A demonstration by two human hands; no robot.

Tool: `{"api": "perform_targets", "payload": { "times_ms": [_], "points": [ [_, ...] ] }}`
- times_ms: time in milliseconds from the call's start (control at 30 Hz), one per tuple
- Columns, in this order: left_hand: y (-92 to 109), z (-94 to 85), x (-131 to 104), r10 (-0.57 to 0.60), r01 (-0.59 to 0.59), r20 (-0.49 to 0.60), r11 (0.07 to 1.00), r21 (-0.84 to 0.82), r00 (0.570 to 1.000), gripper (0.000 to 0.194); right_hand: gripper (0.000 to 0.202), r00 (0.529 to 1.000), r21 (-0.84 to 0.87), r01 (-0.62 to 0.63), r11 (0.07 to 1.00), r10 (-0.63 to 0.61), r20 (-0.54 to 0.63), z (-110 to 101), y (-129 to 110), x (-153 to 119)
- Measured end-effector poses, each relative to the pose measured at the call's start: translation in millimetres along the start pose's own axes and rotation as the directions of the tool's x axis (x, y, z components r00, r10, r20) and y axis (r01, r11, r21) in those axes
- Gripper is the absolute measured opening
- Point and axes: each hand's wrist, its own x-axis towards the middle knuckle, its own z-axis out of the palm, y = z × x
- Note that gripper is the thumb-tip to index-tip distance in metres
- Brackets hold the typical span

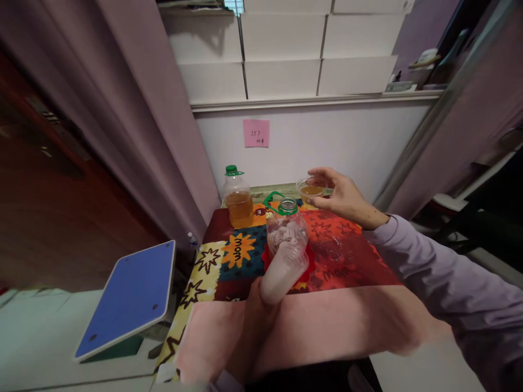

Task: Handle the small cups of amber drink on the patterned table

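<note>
Small tabletop (351,261) w/ a comic-print cloth against a white wall, pink sticky note (256,133) above, curtains both sides. Right hand (343,197) at the far edge, grip pinched on the rim of a small clear cup (310,190) of amber liquid. Left hand (255,305) wrapped round a tilted plastic cup (284,269) of white stuff, touching the open clear jug (287,228) mid-table. Capped jug of amber liquid (238,198) stands left of it. Blue board (128,296) off to the left.
</note>
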Motion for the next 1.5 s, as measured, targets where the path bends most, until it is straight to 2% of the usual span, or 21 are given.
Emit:
{"api": "perform_targets", "payload": {
  "times_ms": [100, 167, 400, 500, 700, 867, 1067, 1500],
  "points": [
    [-16.7, -3.1, 2.1, 0.009, -0.004, 0.052, 0.996, -0.092, 0.999, 0.067, 0.064, 0.996, -0.171, 0.086, 0.982, -0.083, 0.022, 0.3, -12.6, 3.6],
    [-24.7, -1.7, 5.0, 0.025, -0.021, 0.046, 0.997, -0.076, 0.999, 0.070, 0.065, 0.993, -0.249, 0.115, 0.962, -0.107, 0.046, -0.5, -19.7, 5.8],
    [-48.0, 3.1, 9.8, 0.141, -0.137, 0.083, 0.989, -0.050, 0.987, 0.063, 0.067, 0.982, -0.374, 0.175, 0.911, -0.135, 0.130, -3.3, -34.7, 13.1],
    [-44.8, 1.2, 9.9, 0.169, -0.168, 0.058, 0.985, -0.023, 0.984, 0.064, 0.067, 0.973, -0.405, 0.219, 0.888, -0.166, 0.162, -2.4, -36.5, 14.7],
    [-12.5, -11.4, 2.6, 0.098, -0.095, 0.049, 0.993, -0.071, 0.994, 0.048, 0.066, 0.951, -0.509, 0.305, 0.805, -0.226, 0.212, 0.8, -36.0, 17.0],
    [2.0, -17.4, -1.1, 0.098, -0.094, 0.029, 0.991, -0.100, 0.995, 0.049, 0.066, 0.938, -0.535, 0.343, 0.772, -0.250, 0.240, 1.7, -33.7, 18.2],
    [-0.8, -16.3, 4.6, 0.088, -0.082, 0.055, 0.991, -0.109, 0.995, 0.047, 0.067, 0.932, -0.551, 0.360, 0.753, -0.263, 0.250, 2.0, -35.1, 19.0],
    [-24.0, -9.9, 6.0, 0.121, -0.110, 0.098, 0.988, -0.106, 0.988, 0.053, 0.069, 0.920, -0.585, 0.391, 0.711, -0.293, 0.259, 4.8, -41.5, 20.0]
  ]
}}
